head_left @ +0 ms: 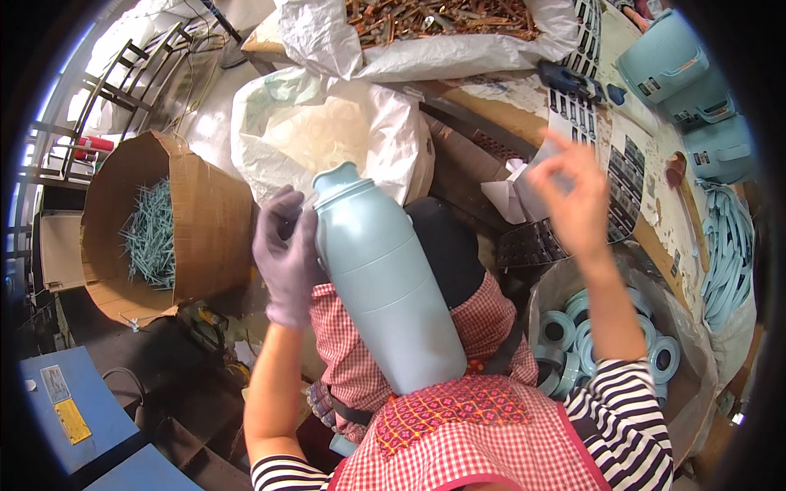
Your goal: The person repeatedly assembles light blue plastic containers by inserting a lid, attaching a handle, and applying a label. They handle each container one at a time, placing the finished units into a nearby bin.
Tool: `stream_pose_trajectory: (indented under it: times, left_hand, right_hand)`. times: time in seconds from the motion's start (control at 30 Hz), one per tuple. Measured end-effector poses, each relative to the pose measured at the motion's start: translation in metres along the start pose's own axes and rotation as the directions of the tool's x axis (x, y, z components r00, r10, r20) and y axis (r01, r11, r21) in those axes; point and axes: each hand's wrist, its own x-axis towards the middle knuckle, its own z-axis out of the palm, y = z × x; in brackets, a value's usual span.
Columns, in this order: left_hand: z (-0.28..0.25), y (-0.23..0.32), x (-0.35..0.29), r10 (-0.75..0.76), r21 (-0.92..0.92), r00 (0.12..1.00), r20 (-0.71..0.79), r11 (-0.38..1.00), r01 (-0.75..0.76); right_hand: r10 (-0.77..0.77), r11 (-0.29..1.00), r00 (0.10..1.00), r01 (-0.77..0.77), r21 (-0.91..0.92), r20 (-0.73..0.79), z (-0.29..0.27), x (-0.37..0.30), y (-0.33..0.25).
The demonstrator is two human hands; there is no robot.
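A light blue plastic jug (391, 286) lies tilted across my lap, its spouted mouth pointing away from me and its base against my checked apron. My left hand (286, 254), in a greyish-purple glove, curls its fingers at the left side of the jug's neck. Bare and slightly blurred, my right hand (575, 196) is raised to the right of the jug, apart from it. Its thumb and index finger come together in a pinch; what is between them, if anything, I cannot make out. Beneath and beyond that hand are sheets of black labels (624, 184).
A cardboard drum (209, 221) with thin blue-green sticks stands left. Ahead are a white sack (393, 135) and a larger sack (467, 59) of brown scraps. On the right, a bag (679, 327) holds blue rings; blue jugs (667, 61) and a hammer (692, 213) lie beyond.
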Motion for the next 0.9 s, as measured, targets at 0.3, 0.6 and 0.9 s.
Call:
stream_pose_trajectory:
  times: [0.3,0.6,0.9]
  left_hand:
    - [0.018,-0.006,-0.049,-0.013,-0.053,0.992,0.128,0.998,0.02]
    - [0.012,-0.016,-0.043,-0.124,-0.246,0.986,0.108,0.958,0.147]
    - [0.015,-0.011,-0.045,-0.196,-0.447,0.976,0.09,0.868,0.216]
  right_hand:
    - [0.202,0.447,0.88,-0.474,0.759,0.431,0.106,-0.087,-0.088]
    - [0.227,0.266,0.836,-0.546,0.794,0.499,0.106,-0.084,-0.085]
    - [0.218,0.302,0.828,-0.56,0.771,0.516,0.102,-0.081,-0.089]
